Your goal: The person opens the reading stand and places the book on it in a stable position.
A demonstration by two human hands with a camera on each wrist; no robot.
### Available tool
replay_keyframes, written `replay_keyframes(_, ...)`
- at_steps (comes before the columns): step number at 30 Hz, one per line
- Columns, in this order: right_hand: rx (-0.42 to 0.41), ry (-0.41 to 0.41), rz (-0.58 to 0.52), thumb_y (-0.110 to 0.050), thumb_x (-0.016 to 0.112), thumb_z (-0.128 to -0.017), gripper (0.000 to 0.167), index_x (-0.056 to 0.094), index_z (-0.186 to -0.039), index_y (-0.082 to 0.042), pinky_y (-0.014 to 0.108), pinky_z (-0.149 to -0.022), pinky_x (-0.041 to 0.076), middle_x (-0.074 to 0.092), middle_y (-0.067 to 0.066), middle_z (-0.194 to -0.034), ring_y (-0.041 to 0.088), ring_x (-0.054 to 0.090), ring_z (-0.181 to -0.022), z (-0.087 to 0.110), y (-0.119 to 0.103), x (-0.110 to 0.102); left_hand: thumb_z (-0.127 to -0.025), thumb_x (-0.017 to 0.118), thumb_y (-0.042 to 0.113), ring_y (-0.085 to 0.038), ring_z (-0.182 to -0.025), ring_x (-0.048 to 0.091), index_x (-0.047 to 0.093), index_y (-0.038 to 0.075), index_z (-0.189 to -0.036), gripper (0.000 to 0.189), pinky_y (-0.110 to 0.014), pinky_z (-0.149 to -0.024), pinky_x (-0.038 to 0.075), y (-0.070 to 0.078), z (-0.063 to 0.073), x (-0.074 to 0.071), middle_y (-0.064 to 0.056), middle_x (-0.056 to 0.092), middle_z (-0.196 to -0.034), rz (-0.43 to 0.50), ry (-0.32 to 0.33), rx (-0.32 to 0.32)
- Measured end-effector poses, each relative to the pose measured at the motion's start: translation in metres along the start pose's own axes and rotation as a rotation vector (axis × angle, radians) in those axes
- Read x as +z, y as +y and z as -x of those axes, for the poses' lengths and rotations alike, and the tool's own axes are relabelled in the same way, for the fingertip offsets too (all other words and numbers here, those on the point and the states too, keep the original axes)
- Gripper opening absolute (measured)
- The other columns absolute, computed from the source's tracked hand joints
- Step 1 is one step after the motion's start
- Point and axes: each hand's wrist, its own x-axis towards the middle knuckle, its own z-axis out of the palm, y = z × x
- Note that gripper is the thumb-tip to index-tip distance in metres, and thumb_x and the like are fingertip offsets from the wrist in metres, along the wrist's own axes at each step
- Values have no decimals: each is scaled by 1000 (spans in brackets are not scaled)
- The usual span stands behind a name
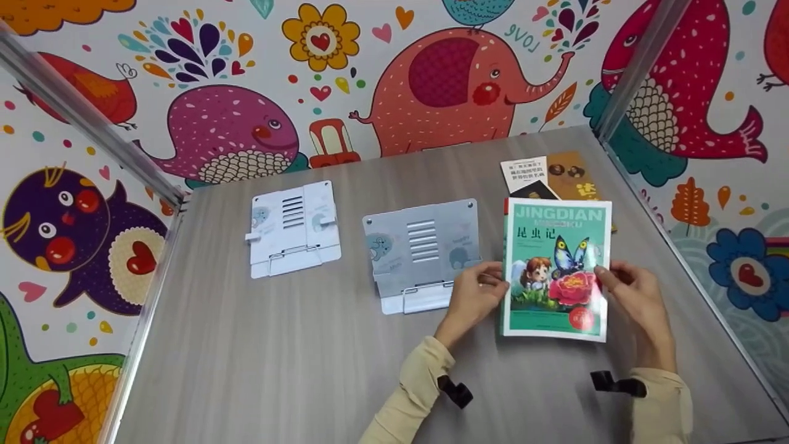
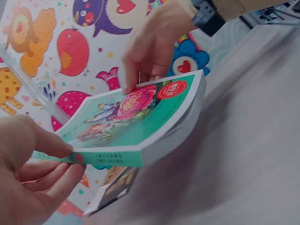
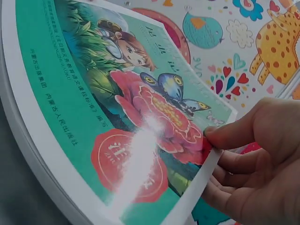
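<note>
So the book [image 1: 558, 269] reads "JINGDIAN" and 昆虫记, left hand [image 1: 473, 300] and right hand [image 1: 640, 302] each pinching a side, above the table [image 1: 277, 370], partly blocking other books [image 1: 524, 176].

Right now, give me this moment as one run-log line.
green book: raised, cover up | left hand: grips spine side | right hand: grips opposite edge | left bookstand, right bookstand: bare
</note>
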Motion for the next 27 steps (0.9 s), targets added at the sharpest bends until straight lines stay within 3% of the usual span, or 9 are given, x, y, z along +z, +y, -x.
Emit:
replay_keyframes(3,-40,21,-41,-34,55,-104,54,50,-140,7,10,-79,49,56,0,-109,9,50,-95,0,-11,5,-85,72,-2,-7,-81,68,73,-3,-112,28,-18,-74,59,1,-3,-12,-14,74,-95,0,23,64)
replay_keyframes(8,-90,60,-76,-33,59,-103,52,53,-140,2,8,-81,46,56,-6,-108,10,50,-98,-4,-28,14,-86,72,-2,-10,-88,70,71,-3,-117,30,-19,-79,60,3,-6,-29,-15,73,-104,25,68,102)
replay_keyframes(15,-129,90,-122,-34,64,-99,47,60,-134,-2,6,-82,47,58,-11,-107,10,52,-99,-10,-47,24,-88,74,1,-19,-92,72,72,-2,-116,29,-24,-82,61,3,-15,-43,-15,73,-104,30,153,194)
replay_keyframes(21,-131,119,-132,-36,65,-99,44,61,-132,-6,7,-84,46,58,-12,-109,10,52,-102,-13,-65,31,-89,73,1,-23,-97,73,72,-2,-118,30,-27,-86,60,8,-19,-53,-17,72,-107,39,193,202)
replay_keyframes(27,-226,150,-160,-31,68,-97,39,65,-126,-6,10,-86,49,60,-13,-108,10,56,-102,-15,-86,40,-90,73,1,-30,-102,72,71,-2,-121,31,-29,-88,60,10,-23,-69,-19,72,-110,78,238,237)
